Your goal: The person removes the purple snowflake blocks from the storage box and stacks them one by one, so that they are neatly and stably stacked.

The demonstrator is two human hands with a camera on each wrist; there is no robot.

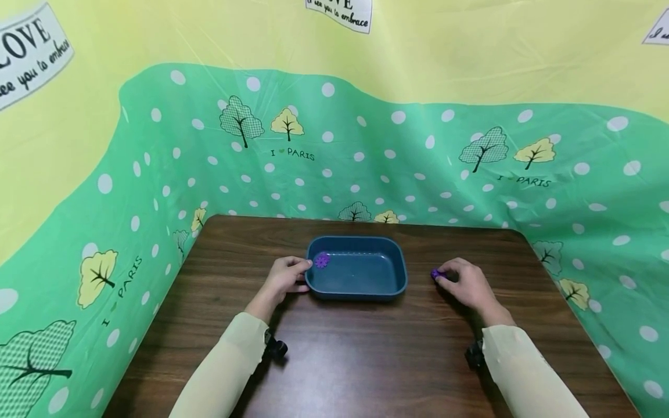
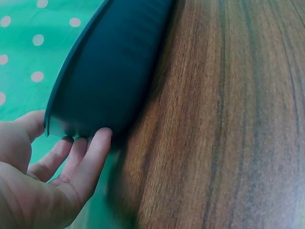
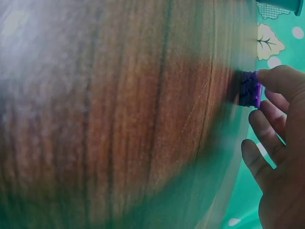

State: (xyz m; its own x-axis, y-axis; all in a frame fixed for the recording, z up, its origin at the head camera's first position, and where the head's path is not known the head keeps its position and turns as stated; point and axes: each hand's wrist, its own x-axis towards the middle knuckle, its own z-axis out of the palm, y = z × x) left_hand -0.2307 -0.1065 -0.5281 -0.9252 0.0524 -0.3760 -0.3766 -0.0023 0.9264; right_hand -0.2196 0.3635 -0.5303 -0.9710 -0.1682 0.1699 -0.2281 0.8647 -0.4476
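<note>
A dark blue rectangular tray (image 1: 355, 296) stands on the wooden table, with a small purple flower-shaped disc (image 1: 322, 260) lying inside at its left end. My left hand (image 1: 286, 277) grips the tray's left end, thumb over the rim and fingers against the outer wall; in the left wrist view the fingertips (image 2: 102, 136) touch that wall. Right of the tray, my right hand (image 1: 468, 285) pinches a small purple toothed piece (image 1: 438, 273) close to the tabletop. The right wrist view shows this purple piece (image 3: 250, 89) edge-on between thumb and finger; its full shape is partly hidden.
The brown wood-grain table (image 1: 345, 360) runs back to a green and yellow printed cloth (image 1: 334, 157) behind and at both sides. Black wrist devices (image 1: 276, 348) sit below both sleeves.
</note>
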